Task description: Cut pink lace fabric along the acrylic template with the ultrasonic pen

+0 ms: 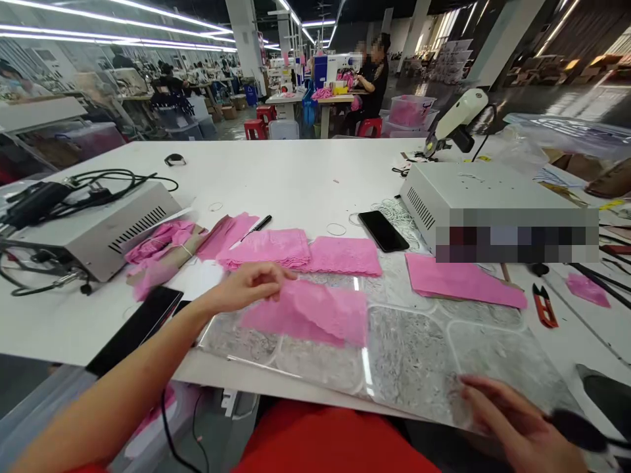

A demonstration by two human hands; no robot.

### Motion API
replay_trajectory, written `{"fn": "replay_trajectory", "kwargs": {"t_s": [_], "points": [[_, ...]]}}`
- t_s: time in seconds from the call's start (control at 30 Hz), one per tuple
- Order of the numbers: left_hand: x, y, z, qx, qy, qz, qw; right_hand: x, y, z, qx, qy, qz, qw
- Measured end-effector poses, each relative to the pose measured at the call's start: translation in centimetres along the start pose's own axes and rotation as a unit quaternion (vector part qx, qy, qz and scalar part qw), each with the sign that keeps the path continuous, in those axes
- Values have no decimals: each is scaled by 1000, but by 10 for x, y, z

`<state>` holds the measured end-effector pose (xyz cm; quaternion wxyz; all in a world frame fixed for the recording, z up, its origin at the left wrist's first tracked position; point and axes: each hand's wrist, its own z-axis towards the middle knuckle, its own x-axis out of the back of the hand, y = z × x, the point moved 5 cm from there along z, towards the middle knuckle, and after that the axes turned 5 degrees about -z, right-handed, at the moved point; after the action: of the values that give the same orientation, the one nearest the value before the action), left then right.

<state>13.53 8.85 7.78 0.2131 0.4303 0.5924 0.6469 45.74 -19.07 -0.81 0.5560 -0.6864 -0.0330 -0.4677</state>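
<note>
My left hand (256, 286) pinches the upper edge of a thin pink fabric piece (325, 312), which lies partly folded over a grey marbled mat (414, 348). My right hand (513, 420) is low at the right by the mat's front edge, its thumb and fingers drawn together. Whatever they hold, if anything, is blurred. A dark rounded object (576, 430) with a cable shows right beside that hand. Behind the left hand lie two stacks of pink fabric, a left stack (269, 248) and a right stack (340, 255).
Grey metal boxes stand left (123, 226) and right (493, 190) on the white table (276, 177). A black phone (383, 231), a pen (256, 226), a pink panel (463, 282) and red thread snips (545, 307) lie about. Beyond, a person (377, 85) sits at a sewing machine.
</note>
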Motion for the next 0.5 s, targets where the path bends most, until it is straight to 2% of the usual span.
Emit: {"fn": "replay_trajectory", "kwargs": {"t_s": [0.1, 0.13, 0.2, 0.27, 0.4, 0.5], "points": [[13, -32, -35, 47, 34, -30, 998, -37, -51, 16, 117, -102, -4, 988], [15, -40, -42, 53, 40, -30, 997, -48, -70, 19, 169, -114, -12, 979], [16, -50, -48, 56, 41, -21, 997, -69, -104, 23, 269, -144, -30, 952], [15, -55, -49, 48, 27, -10, 998, -87, -126, 26, 346, -162, -58, 922], [16, -57, -48, 5, 11, 50, 999, -111, -142, 31, 438, -169, -112, 876], [18, -54, -51, -21, 18, 116, 993, -119, -142, 30, 470, -161, -121, 860]]}}
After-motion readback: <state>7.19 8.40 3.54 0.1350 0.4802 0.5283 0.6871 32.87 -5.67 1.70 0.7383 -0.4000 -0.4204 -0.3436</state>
